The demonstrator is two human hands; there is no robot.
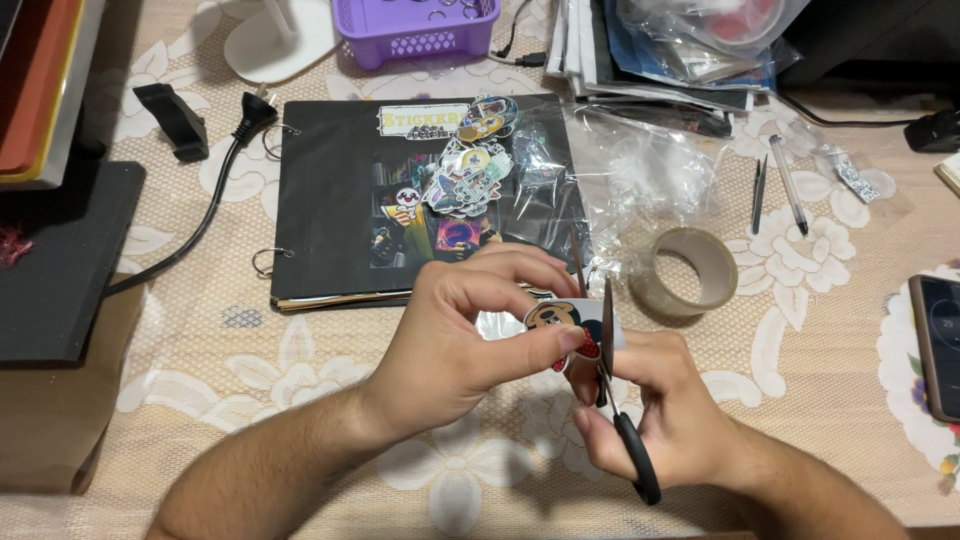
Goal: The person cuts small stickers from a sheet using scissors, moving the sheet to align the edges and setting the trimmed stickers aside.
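The fingers (560,340) of the left hand (455,335) are pinched on a small glossy sticker (550,318) with a cartoon face, while the right hand (655,410) is closed around the black handles of the scissors (610,390), whose thin metal blades stand apart beside the sticker's edge. The cutting step seems in hand, near the counter's (300,390) front edge; the next cut calls for slowly turning the sticker. Behind lie a black ring album (330,210), crinkled clear bags (640,170) and a round tape roll (690,270).

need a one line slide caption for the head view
Left hand holds a sticker while right hand cuts it with scissors.
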